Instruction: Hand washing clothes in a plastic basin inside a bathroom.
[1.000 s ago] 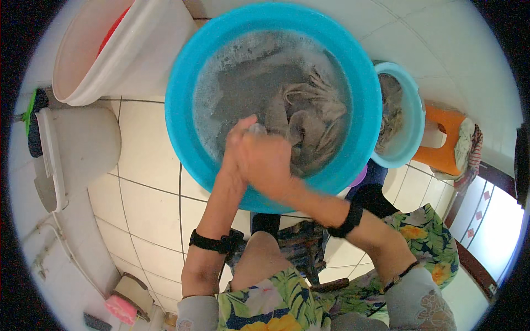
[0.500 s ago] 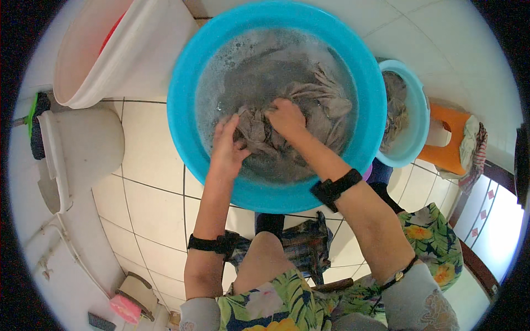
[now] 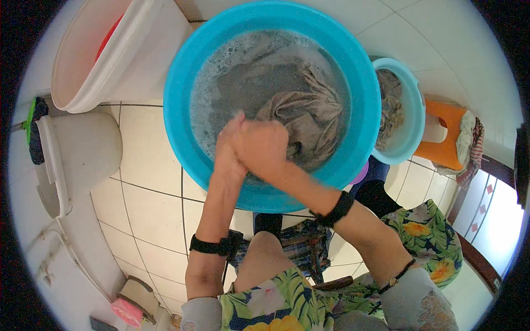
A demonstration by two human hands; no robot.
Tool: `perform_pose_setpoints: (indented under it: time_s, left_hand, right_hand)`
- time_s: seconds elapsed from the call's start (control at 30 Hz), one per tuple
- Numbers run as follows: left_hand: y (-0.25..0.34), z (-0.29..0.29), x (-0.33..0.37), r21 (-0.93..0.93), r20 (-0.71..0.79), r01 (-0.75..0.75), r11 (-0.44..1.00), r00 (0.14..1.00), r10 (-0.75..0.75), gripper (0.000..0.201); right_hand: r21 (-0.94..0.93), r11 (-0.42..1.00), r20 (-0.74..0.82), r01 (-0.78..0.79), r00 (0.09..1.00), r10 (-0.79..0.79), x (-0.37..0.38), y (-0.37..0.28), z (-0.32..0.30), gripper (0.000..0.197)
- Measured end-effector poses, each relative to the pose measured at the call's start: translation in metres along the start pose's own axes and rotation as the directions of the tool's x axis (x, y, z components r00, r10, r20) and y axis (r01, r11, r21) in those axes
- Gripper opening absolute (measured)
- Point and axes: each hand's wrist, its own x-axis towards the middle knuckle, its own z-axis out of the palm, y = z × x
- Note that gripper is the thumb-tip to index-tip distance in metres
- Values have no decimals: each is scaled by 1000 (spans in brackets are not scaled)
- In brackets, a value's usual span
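Observation:
A large blue basin (image 3: 362, 132) holds cloudy, sudsy water with a soaked grey-brown cloth (image 3: 314, 118) bunched in it, partly under the surface. Over the near left part of the water, my two hands press together. My right hand (image 3: 262, 144) is closed in a fist, slightly blurred, at the edge of the cloth and seems to grip part of it. My left hand (image 3: 227, 144) lies against the right one with its thumb up; its fingers are hidden behind the right fist.
A smaller light-blue basin (image 3: 415, 118) with wet cloth stands at the right, beside an orange stool (image 3: 439, 149) with cloths on it. White buckets (image 3: 138, 60) stand at the left. A tiled wall rises behind the big basin. My knees are close to its near rim.
My right hand has moved left and toward me, from the cloth's middle onto my left hand. The cloth's near left part is now covered by the hands.

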Motion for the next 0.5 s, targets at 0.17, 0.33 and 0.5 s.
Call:
perform_pose_setpoints:
  time_s: [0.17,0.33,0.5]
  left_hand:
    - [12,7,-8,-25,-103,-76,997,992,73,34]
    - [37,-1,-26,268,-244,-39,963,964,107,51]
    - [31,0,-17,307,-147,1,952,988,47,56]
  right_hand:
    - [97,896,132,-433,898,420,37,35,16,27]
    - [73,989,116,-128,986,119,18,67,21,29]
    - [-14,919,404,-395,838,366,24,86,33,31]
